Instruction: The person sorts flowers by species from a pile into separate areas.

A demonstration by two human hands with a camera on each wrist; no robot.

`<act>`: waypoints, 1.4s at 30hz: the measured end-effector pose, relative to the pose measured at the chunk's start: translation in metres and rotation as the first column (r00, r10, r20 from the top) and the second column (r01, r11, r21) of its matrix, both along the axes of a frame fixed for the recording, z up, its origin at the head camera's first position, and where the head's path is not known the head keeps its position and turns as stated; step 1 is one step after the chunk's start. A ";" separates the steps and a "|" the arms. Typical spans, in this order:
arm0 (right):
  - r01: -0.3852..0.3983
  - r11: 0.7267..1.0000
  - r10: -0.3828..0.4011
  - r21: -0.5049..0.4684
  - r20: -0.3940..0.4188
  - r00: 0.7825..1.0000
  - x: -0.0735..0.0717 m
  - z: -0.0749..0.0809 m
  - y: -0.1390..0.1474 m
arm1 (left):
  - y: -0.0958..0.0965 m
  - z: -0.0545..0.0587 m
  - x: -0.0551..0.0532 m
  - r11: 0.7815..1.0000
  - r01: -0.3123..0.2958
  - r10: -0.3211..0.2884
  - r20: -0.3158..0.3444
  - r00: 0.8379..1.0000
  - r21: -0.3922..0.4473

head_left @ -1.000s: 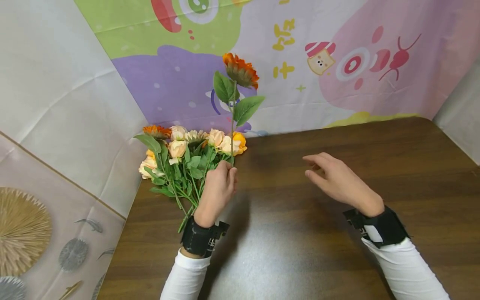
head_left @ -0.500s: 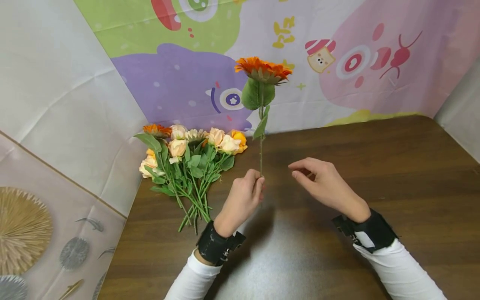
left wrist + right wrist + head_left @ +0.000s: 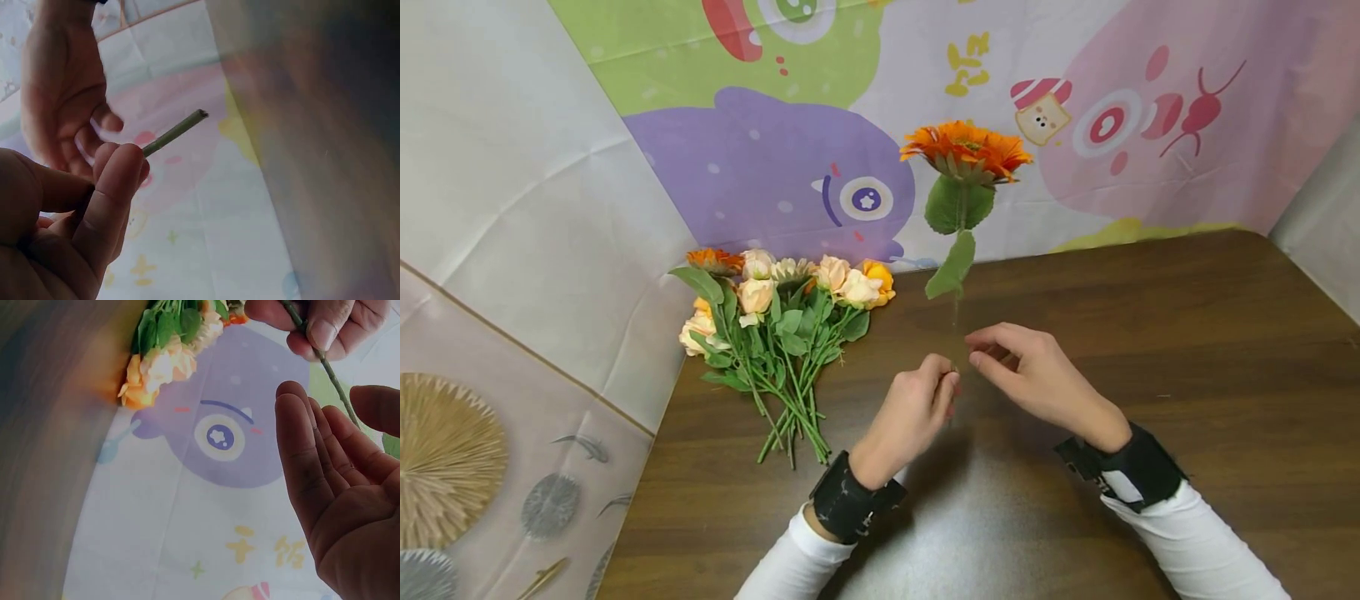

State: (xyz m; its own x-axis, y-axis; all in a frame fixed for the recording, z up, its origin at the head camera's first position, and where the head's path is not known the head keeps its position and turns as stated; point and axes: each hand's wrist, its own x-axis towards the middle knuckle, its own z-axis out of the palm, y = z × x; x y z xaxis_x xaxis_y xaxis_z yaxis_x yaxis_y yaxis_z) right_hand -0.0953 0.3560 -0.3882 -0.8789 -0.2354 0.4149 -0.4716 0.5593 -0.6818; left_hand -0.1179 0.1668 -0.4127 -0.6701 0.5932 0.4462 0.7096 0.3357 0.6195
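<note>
An orange artificial flower (image 3: 967, 152) with green leaves stands upright above the table, its stem pinched low down by my left hand (image 3: 912, 410). In the left wrist view the cut end of the stem (image 3: 178, 132) pokes out past the thumb and fingers. Close to the stem on its right is my right hand (image 3: 1037, 372), its fingers relaxed and parted from the thumb, holding nothing. The right wrist view shows the open palm (image 3: 350, 506) beside the stem (image 3: 334, 384), with a gap between thumb and fingers.
A pile of artificial flowers (image 3: 778, 325), with peach, cream and orange heads, lies at the table's back left, stems toward the front. Behind the brown wooden table (image 3: 1150, 333) hangs a cartoon-printed cloth (image 3: 760, 175). Pale cloth (image 3: 550, 167) covers the left side.
My left hand has carried the orange flower rightward from the pile and turned it upright. My right hand has moved left, close to the stem.
</note>
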 end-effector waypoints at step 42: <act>0.454 0.876 -0.447 0.164 -0.079 0.891 0.000 0.023 0.108 | -0.008 0.004 -0.002 0.999 -0.026 0.023 -0.080 0.997 -0.046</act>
